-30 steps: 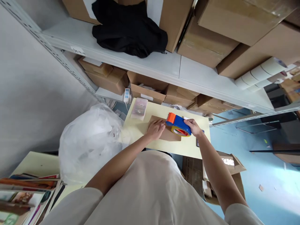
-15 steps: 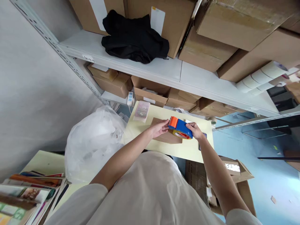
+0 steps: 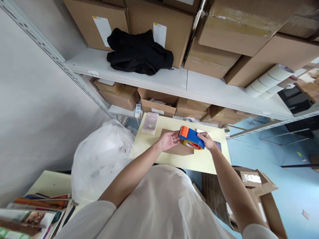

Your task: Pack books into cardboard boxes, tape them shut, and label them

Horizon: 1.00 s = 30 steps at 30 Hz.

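A blue and orange tape dispenser [image 3: 193, 136] with a yellow-edged roll is held by its right end in my right hand [image 3: 206, 140], the fingers wrapped round it. At its orange, toothed end is my left hand [image 3: 169, 140], palm turned up and fingers stretched out; whether the fingertips touch the cutter I cannot make out. Beneath both hands a flat brown cardboard piece [image 3: 179, 150] lies on the pale yellow table [image 3: 149, 156]. A phone [image 3: 218, 145] rests partly hidden beside my right wrist.
A clear plastic case [image 3: 150, 122] lies at the table's far left corner. Left of the table bulges a large translucent plastic bag [image 3: 99, 159]. Shelves [image 3: 154, 83] with cardboard boxes and black cloth [image 3: 141, 53] stand behind. An open carton [image 3: 271, 205] sits at lower right.
My left hand's fingers have opened out and the palm has turned upward near the orange end. The dispenser stays in my right hand. The camera view has tilted slightly upward.
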{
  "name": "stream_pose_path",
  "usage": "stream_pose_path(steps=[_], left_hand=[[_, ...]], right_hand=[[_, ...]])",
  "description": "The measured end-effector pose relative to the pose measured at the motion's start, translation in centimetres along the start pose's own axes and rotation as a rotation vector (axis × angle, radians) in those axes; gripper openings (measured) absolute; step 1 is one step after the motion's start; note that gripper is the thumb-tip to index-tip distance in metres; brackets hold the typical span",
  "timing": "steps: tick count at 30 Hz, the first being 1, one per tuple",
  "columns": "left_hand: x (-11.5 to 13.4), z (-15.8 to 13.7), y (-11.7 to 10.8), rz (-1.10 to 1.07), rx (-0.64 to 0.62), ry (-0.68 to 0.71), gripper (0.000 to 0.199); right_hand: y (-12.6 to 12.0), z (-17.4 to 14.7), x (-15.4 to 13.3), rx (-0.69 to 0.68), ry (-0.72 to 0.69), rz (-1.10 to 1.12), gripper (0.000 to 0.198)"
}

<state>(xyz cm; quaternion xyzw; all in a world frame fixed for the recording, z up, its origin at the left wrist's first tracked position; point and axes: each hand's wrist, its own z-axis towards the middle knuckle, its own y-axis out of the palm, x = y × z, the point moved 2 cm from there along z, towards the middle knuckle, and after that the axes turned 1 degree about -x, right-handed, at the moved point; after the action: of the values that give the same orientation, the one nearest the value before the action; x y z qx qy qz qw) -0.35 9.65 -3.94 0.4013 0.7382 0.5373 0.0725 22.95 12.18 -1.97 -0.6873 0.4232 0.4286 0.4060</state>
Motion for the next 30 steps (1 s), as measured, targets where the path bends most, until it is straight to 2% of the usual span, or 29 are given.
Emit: stream_pose_path(steps=[3, 8, 12, 15, 21, 25, 30], left_hand=[[0.7, -0.5, 0.0, 0.080, 0.012, -0.005, 0.034], [1.1, -0.4, 0.1, 0.467, 0.265, 0.171, 0.017], [1.8, -0.7, -0.4, 0.563, 0.355, 0.225, 0.018], [3.2, -1.9, -2.1, 0.578, 0.409, 0.245, 0.021], [5.9, -5.0, -7.5, 0.600, 0.582, 0.283, 0.020], [5.0, -5.4, -9.8, 0.619, 0.625, 0.264, 0.018], [2.2, -3.7, -11.1, 0.660, 0.658, 0.319, 0.015]], right_hand=[[0.0, -0.1, 0.0, -0.004, 0.000, -0.029, 0.054], [0.5, -0.1, -0.8, -0.021, 0.000, -0.144, 0.056], [1.1, -0.1, -2.1, -0.038, -0.007, -0.272, 0.056], [1.0, -0.3, -3.0, -0.024, -0.034, -0.398, 0.057], [1.0, -0.8, -3.6, -0.041, -0.060, -0.530, 0.057], [2.0, -0.5, -3.7, -0.046, -0.080, -0.572, 0.058], [2.5, 0.2, -3.8, -0.060, -0.081, -0.586, 0.056]])
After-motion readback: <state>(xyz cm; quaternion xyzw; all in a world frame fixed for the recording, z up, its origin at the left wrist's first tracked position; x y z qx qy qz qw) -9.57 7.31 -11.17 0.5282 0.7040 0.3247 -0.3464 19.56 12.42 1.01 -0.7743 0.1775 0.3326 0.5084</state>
